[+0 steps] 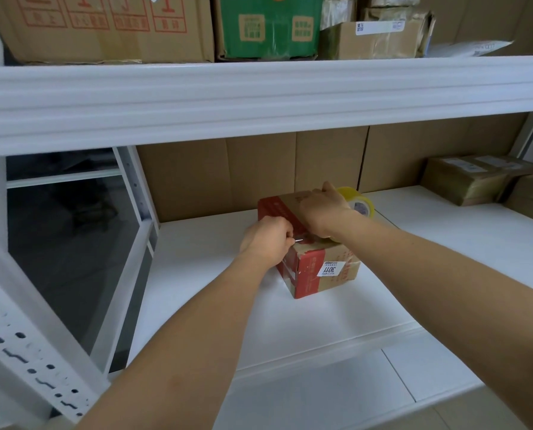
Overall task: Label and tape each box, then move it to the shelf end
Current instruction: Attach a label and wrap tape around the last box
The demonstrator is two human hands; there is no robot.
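Your right hand [322, 209] presses flat on the labelled box [313, 268] on the white shelf [429, 231], steadying it, while your left hand [266, 238] pinches a thin metal point at the top seam, likely to cut tape from the roll [359, 203] just behind.

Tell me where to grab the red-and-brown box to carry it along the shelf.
Probably the two opposite side walls of the box, hands coming from left and right. It sits upright on the shelf with free space beside it; the tape roll crowds the back right.
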